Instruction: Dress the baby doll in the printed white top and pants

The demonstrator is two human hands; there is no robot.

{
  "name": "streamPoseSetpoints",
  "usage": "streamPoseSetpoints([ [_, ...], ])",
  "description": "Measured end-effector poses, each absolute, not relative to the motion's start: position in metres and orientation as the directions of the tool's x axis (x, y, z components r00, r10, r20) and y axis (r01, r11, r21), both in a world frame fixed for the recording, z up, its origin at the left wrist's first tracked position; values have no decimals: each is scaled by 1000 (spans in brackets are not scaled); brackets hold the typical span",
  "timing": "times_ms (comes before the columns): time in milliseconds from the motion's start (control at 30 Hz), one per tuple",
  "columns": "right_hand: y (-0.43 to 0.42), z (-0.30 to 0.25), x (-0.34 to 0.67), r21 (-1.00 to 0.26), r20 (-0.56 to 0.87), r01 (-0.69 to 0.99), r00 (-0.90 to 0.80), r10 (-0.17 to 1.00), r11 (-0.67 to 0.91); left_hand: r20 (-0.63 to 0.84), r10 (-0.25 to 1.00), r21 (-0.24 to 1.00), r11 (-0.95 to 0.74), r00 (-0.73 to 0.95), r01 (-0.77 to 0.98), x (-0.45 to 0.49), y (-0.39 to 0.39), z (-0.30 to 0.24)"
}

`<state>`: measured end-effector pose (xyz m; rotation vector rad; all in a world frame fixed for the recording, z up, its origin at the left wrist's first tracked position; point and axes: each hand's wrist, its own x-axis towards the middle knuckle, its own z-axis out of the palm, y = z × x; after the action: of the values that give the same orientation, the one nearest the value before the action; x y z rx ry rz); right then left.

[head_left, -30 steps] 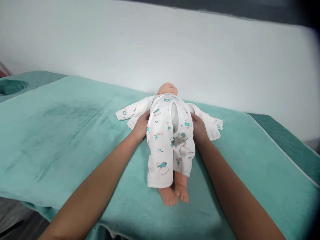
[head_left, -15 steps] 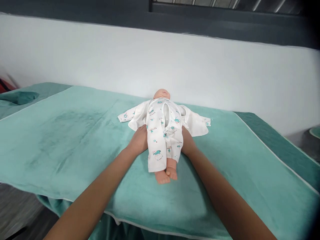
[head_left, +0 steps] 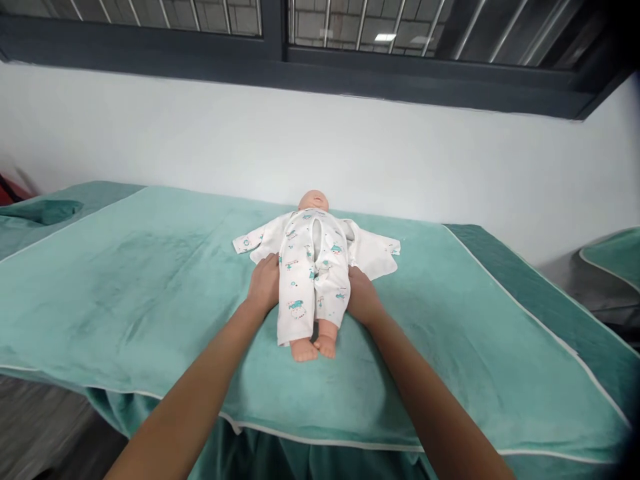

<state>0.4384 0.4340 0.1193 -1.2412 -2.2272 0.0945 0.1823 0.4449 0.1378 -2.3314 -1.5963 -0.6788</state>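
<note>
Looking down from the head camera, the view takes in a baby doll [head_left: 313, 201] lying on its back in the middle of a table spread with a teal towel [head_left: 150, 267], its head toward the white wall [head_left: 200, 133] and its bare feet toward the person. The doll wears a white printed romper [head_left: 295, 280], open down the front, with its empty sleeves spread flat to either side on the towel. The left hand [head_left: 264, 283] lies against the doll's side at hip height, palm turned inward and fingers gently curved; the fingertips slip under the edge of the romper, so whether they grip anything cannot be told. The right hand [head_left: 363, 297] mirrors it on the other side, pressed to the cloth just below the spread sleeve, its fingers likewise hidden behind the fabric and their closure unclear. Both forearms reach in from the near edge. A folded teal cloth [head_left: 43, 212] sits at the far left, a second teal-covered surface [head_left: 613, 257] shows at the right, and a dark-framed window [head_left: 280, 33] runs above the wall.
</note>
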Motion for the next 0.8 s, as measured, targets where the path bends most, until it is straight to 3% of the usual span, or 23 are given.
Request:
streamPoseSetpoints([
  [133,421,119,447,-365,468,727,-396,790,581,552,753,20,-441,358,897,171,418,135],
  [300,402,116,456,-420,483,665,-412,772,617,509,759,92,-516,406,851,163,401,132],
  [400,406,116,465,-506,490,645,-331,806,573,474,796,159,-499,377,852,161,404,131],
  [500,425,114,485,-539,560,746,-29,828,391,483,817,217,-460,315,861,160,409,128],
  [600,447,113,508,-540,463,841,307,831,-10,527,827,270,-379,193,885,160,412,123],
  [700,467,117,521,-534,263,810,430,864,-241,547,834,305,-276,70,911,160,412,119],
  [800,484,130,522,-697,71,665,435,898,-267,541,840,292,-227,35,929,161,411,119],
])
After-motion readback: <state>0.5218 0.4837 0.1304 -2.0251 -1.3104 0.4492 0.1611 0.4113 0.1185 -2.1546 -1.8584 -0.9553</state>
